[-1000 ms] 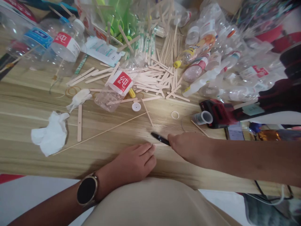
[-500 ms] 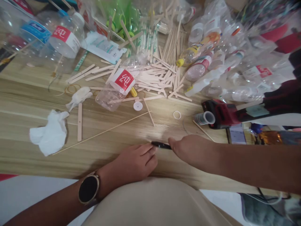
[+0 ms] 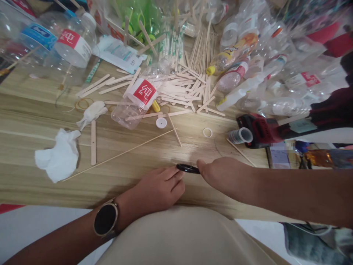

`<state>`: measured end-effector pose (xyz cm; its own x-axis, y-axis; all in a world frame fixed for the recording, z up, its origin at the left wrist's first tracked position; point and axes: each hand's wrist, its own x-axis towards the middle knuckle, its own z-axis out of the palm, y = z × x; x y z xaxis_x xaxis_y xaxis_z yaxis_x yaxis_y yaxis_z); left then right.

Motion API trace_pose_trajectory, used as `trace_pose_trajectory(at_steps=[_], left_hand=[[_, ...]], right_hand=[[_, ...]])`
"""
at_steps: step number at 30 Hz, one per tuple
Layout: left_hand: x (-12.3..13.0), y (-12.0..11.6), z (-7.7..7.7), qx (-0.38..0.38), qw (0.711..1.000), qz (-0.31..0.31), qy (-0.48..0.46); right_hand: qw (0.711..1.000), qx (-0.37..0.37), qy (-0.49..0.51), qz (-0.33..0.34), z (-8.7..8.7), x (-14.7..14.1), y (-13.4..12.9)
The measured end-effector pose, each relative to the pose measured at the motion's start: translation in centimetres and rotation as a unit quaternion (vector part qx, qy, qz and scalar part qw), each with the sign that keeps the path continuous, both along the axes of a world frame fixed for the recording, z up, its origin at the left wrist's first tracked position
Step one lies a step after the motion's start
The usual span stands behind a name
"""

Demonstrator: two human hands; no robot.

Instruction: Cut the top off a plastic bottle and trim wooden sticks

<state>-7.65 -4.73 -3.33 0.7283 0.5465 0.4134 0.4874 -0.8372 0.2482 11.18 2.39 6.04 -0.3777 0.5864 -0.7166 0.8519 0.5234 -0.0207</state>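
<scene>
Near the table's front edge, my left hand point(image 3: 162, 187) is closed, its fingertips pressed together beside the tip of a black tool point(image 3: 188, 168). What these fingers pinch is too small to make out. My right hand point(image 3: 217, 173) is wrapped round the black tool from the right; its fingers are mostly hidden under the hand. Ahead lie a thin wooden stick point(image 3: 174, 129), a long skewer point(image 3: 121, 154), a white cap point(image 3: 161, 123) and a white ring point(image 3: 207, 132). A clear bottle with a red label point(image 3: 145, 92) lies on its side behind them.
Loose craft sticks point(image 3: 182, 88) and skewers point(image 3: 202, 51) cover the middle back of the table point(image 3: 110, 191). Plastic bottles crowd both back corners. A red and black power tool point(image 3: 259, 130) and a small roll point(image 3: 240, 135) are at right, crumpled tissue point(image 3: 59, 156) at left.
The black tool between my hands has turned slightly and looks wider, like a loop. Both hands have stayed nearly in place, and the view has shifted slightly.
</scene>
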Motion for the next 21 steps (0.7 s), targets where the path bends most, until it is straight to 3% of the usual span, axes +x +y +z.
trace_pose_trajectory(at_steps=[2, 6, 8, 11, 13, 16, 18, 21], left_hand=[[0.0, -0.1, 0.0, 0.000, 1.000, 0.001, -0.003], [0.1, 0.0, -0.1, 0.003, 1.000, 0.006, -0.007], [0.0, 0.1, 0.0, 0.005, 1.000, 0.003, -0.008], [-0.2, 0.3, 0.7, 0.006, 0.999, 0.024, -0.026], [-0.2, 0.5, 1.6, -0.013, 0.997, 0.064, -0.037], [0.1, 0.9, 3.3, -0.064, 0.989, 0.121, -0.051], [0.7, 1.2, 4.3, -0.092, 0.984, 0.145, -0.050], [1.7, 1.6, 5.6, -0.187, 0.967, 0.171, -0.023]], right_hand=[[0.994, -0.073, -0.009, -0.086, -0.1, -0.1, 0.2], [0.951, -0.175, 0.003, -0.254, -0.7, 0.5, -0.1], [0.939, -0.178, 0.036, -0.293, -1.0, 1.1, -0.7], [0.937, -0.149, 0.094, -0.301, -1.2, 2.1, -1.4], [0.952, -0.095, 0.129, -0.261, -1.2, 2.7, -1.7], [0.980, 0.058, 0.151, -0.117, -0.8, 3.4, -2.1], [0.978, 0.150, 0.143, -0.013, -0.5, 3.6, -2.5], [0.955, 0.232, 0.143, 0.115, 0.2, 3.7, -3.1]])
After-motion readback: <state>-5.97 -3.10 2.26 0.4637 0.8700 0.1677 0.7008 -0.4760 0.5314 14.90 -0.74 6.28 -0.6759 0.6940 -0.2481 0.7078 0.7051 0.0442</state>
